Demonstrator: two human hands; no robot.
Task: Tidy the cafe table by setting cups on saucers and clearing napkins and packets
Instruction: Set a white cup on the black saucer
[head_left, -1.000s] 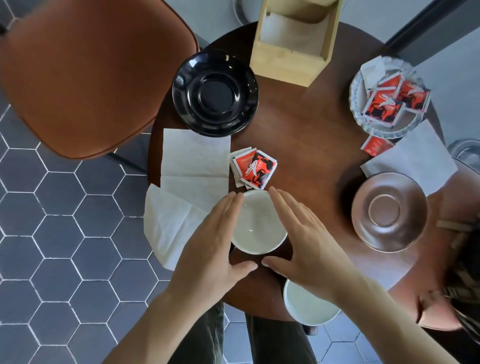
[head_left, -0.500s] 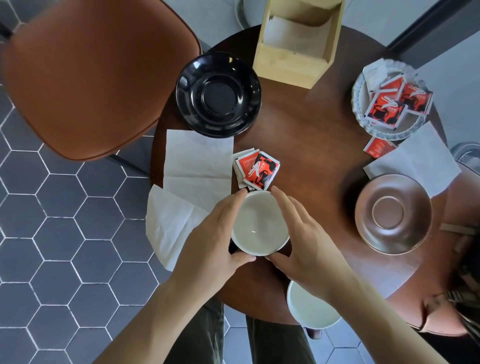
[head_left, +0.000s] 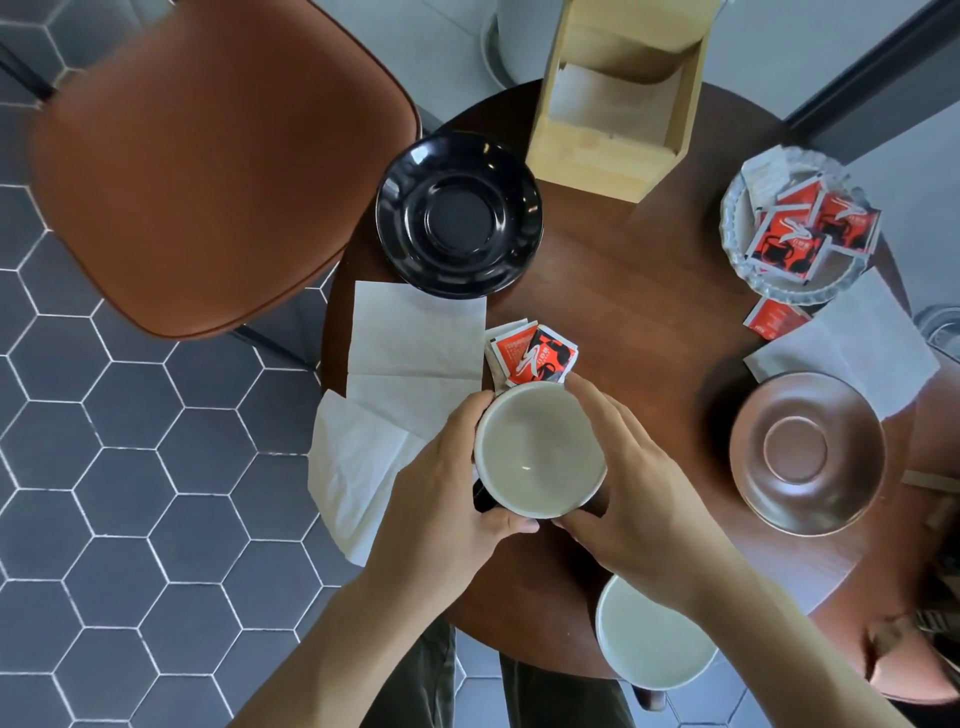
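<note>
I note both hands, left (head_left: 447, 483) and right (head_left: 631, 493), in a closed grip around the white round ceramic cup (head_left: 540, 449) on the table. Beyond the grip, the glossy black saucer (head_left: 460, 215) stands bare. Napkins (head_left: 410, 343) and red packets (head_left: 535, 356) beside the grip remain uncleared; little is done.

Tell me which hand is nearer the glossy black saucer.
Left. The left hand grips the white cup's left side, below the glossy black saucer; the right hand holds the cup's right side, further off.
</note>
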